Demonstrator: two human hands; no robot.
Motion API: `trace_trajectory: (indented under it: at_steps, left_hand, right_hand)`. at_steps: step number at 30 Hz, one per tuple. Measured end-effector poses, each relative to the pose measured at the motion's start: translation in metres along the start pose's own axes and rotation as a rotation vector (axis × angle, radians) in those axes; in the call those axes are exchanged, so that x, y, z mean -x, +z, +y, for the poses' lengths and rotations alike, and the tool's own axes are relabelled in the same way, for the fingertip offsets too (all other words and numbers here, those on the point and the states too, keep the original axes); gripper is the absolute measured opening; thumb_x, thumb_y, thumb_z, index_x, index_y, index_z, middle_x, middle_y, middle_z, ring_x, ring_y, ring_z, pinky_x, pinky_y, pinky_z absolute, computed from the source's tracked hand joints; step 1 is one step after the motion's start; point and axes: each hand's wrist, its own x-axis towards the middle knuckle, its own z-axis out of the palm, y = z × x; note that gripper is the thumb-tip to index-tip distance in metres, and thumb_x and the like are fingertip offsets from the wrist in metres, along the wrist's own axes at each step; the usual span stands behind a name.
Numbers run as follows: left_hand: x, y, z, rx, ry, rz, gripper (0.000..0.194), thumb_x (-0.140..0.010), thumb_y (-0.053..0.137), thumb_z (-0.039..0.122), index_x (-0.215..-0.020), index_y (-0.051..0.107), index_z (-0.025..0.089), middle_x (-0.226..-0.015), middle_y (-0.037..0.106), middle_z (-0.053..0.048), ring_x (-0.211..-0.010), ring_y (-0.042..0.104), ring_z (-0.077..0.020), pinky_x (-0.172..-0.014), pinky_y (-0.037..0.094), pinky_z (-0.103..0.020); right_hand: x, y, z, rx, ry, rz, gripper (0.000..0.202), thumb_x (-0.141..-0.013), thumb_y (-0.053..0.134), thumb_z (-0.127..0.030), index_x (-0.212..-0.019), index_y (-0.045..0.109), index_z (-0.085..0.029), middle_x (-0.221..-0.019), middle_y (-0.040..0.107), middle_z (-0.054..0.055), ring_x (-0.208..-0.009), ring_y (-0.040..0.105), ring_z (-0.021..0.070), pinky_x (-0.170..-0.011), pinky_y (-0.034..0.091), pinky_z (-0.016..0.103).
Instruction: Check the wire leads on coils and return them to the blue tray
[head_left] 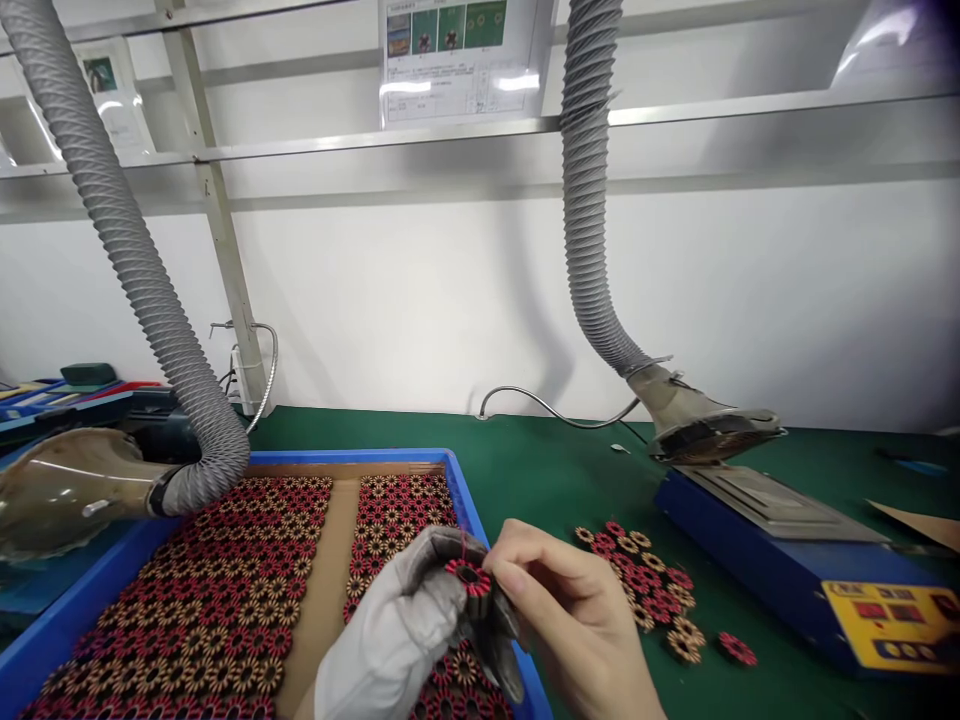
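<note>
Red-wound, probably light and stiff, the core [476,592] should suit a rim hold: the left hand [405,617] grips it, the right hand [570,610] pinches something unclear.

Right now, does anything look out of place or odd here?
The loose pile of wound rings on the green bench top looks jumbled compared with the neat rows in the blue tray; one red ring lies apart. The left hand wears a white glove with darkened fingertips; the right hand is bare.
</note>
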Motion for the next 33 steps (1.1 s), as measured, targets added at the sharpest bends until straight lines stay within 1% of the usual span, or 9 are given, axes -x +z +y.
trace_trajectory:
  at_steps: [5, 8, 12, 16, 19, 21, 25, 27, 33]
  left_hand:
    - [0.001, -0.009, 0.006, -0.262, 0.014, -0.043, 0.033, -0.085, 0.064, 0.045, -0.100, 0.063, 0.016, -0.098, 0.060, -0.004, -0.091, 0.054, -0.0099, -0.085, 0.045, -0.017]
    - [0.003, -0.011, 0.008, -0.322, 0.025, -0.070, 0.035, -0.085, 0.064, 0.047, -0.102, 0.064, 0.017, -0.102, 0.063, -0.004, -0.095, 0.057, -0.0112, -0.088, 0.045, -0.017]
    - [0.005, -0.005, 0.009, -0.233, 0.018, -0.059, 0.032, -0.084, 0.066, 0.044, -0.098, 0.068, 0.015, -0.097, 0.063, -0.005, -0.091, 0.057, -0.0119, -0.084, 0.046, -0.019]
    - [0.004, 0.001, 0.012, -0.030, 0.004, -0.055, 0.025, -0.080, 0.070, 0.039, -0.097, 0.074, 0.022, -0.089, 0.062, -0.003, -0.084, 0.055, -0.0079, -0.082, 0.045, -0.016]
    - [0.003, 0.001, 0.012, 0.045, -0.037, -0.085, 0.020, -0.080, 0.071, 0.036, -0.093, 0.074, 0.021, -0.087, 0.059, -0.003, -0.080, 0.053, -0.0051, -0.077, 0.045, -0.013]
    - [0.003, 0.000, 0.010, 0.128, -0.085, -0.103, 0.015, -0.081, 0.070, 0.032, -0.091, 0.073, 0.021, -0.083, 0.055, -0.002, -0.076, 0.051, -0.0028, -0.074, 0.043, -0.011]
    - [0.001, 0.000, 0.005, 0.268, -0.123, -0.123, 0.011, -0.083, 0.069, 0.028, -0.092, 0.074, 0.024, -0.082, 0.053, -0.002, -0.076, 0.052, -0.0012, -0.076, 0.043, -0.010]
    - [0.000, 0.001, 0.004, 0.284, -0.120, -0.118, 0.012, -0.082, 0.069, 0.027, -0.093, 0.075, 0.024, -0.081, 0.054, -0.002, -0.076, 0.052, -0.0018, -0.077, 0.044, -0.011]
    - [0.003, 0.004, 0.005, 0.202, -0.116, -0.109, 0.014, -0.083, 0.068, 0.030, -0.091, 0.072, 0.018, -0.083, 0.054, -0.003, -0.076, 0.051, -0.0026, -0.074, 0.044, -0.011]
  right_hand:
    - [0.004, 0.002, -0.010, 0.171, -0.057, 0.000, 0.051, -0.077, 0.053, -0.051, -0.061, 0.061, -0.003, -0.057, 0.047, 0.004, -0.053, 0.040, -0.0066, -0.050, 0.031, 0.004]
    - [0.004, 0.003, -0.011, 0.143, -0.034, -0.043, 0.051, -0.077, 0.054, -0.051, -0.059, 0.058, -0.003, -0.054, 0.045, 0.003, -0.051, 0.039, -0.0070, -0.049, 0.030, 0.003]
    - [0.002, 0.004, -0.003, -0.024, 0.018, -0.092, 0.053, -0.074, 0.056, -0.054, -0.061, 0.055, -0.003, -0.055, 0.044, 0.003, -0.051, 0.037, -0.0067, -0.049, 0.031, 0.004]
    - [0.002, 0.009, 0.000, -0.095, 0.101, -0.043, 0.057, -0.070, 0.057, -0.060, -0.061, 0.045, -0.006, -0.048, 0.035, 0.000, -0.044, 0.031, -0.0062, -0.043, 0.026, 0.006]
    - [0.004, 0.011, -0.003, -0.085, 0.156, -0.028, 0.058, -0.068, 0.056, -0.064, -0.064, 0.043, -0.007, -0.048, 0.033, -0.002, -0.041, 0.030, -0.0046, -0.039, 0.025, 0.009]
    - [0.004, 0.012, -0.005, -0.036, 0.107, -0.009, 0.057, -0.070, 0.056, -0.060, -0.062, 0.046, -0.005, -0.050, 0.034, -0.001, -0.043, 0.033, -0.0051, -0.041, 0.028, 0.007]
    - [0.002, 0.011, -0.008, 0.081, -0.115, 0.028, 0.051, -0.076, 0.056, -0.046, -0.051, 0.052, -0.002, -0.047, 0.042, 0.003, -0.047, 0.037, -0.0064, -0.046, 0.030, 0.002]
    - [0.002, 0.011, -0.007, 0.082, -0.130, 0.036, 0.049, -0.076, 0.056, -0.045, -0.052, 0.054, -0.002, -0.046, 0.042, 0.003, -0.046, 0.036, -0.0063, -0.046, 0.030, 0.002]
    - [0.005, 0.009, 0.003, -0.076, 0.077, 0.153, 0.054, -0.071, 0.057, -0.058, -0.065, 0.047, -0.006, -0.050, 0.036, -0.001, -0.044, 0.034, -0.0043, -0.041, 0.029, 0.008]
